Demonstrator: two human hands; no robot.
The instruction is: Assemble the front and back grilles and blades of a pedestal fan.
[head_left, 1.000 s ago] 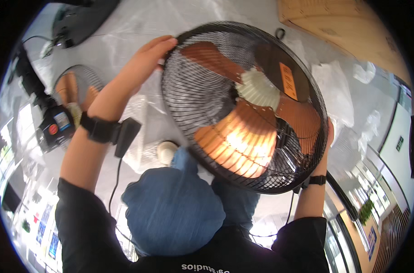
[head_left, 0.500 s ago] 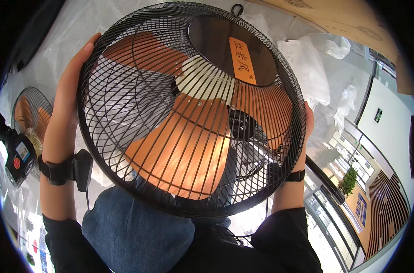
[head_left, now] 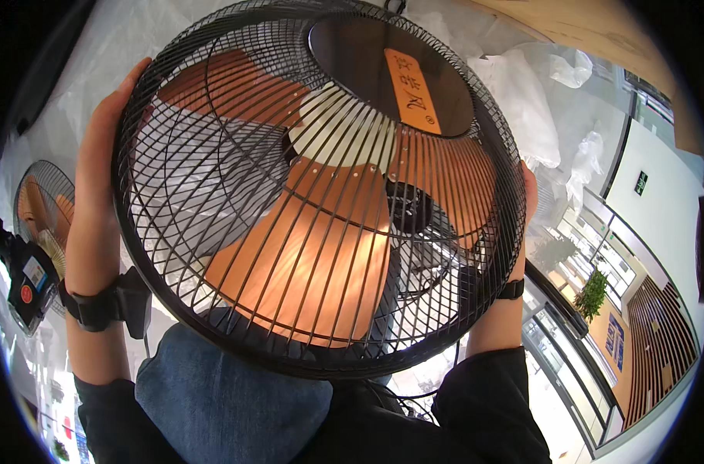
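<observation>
1. The left hand (head_left: 100, 139) is grasping the fan head (head_left: 321, 193) by its rim at ten o'clock, fingers lying along the outer edge.
2. The right hand (head_left: 530, 193) is holding the opposite edge at three o'clock; most of it is hiding behind the rim, so I cannot tell how its fingers are wrapping.
3. The fan head is filling the middle of the view, tilting between the forearms above the lap. The wide grip is probably balancing its weight from both sides and keeping fingers outside the wire guard.
4. Behind the wires, one orange blade (head_left: 305, 263) is pointing to six o'clock, with others at ten and three, all spreading from a pale ribbed hub (head_left: 344, 131). A dark disc (head_left: 352, 62) with an orange label is sitting toward one o'clock, likely covering the guard's centre.
5. Black straps are circling both wrists; the left strap (head_left: 93, 305) is carrying a dark module (head_left: 135, 301), seemingly worn there to leave the palm free.
6. A denim-clad leg (head_left: 232, 394) is showing at seven o'clock, below the rim.
7. Farther out, a second fan (head_left: 46, 205) is standing at nine o'clock, while crumpled clear plastic (head_left: 526, 108) is lying toward two, perhaps as discarded wrapping.
</observation>
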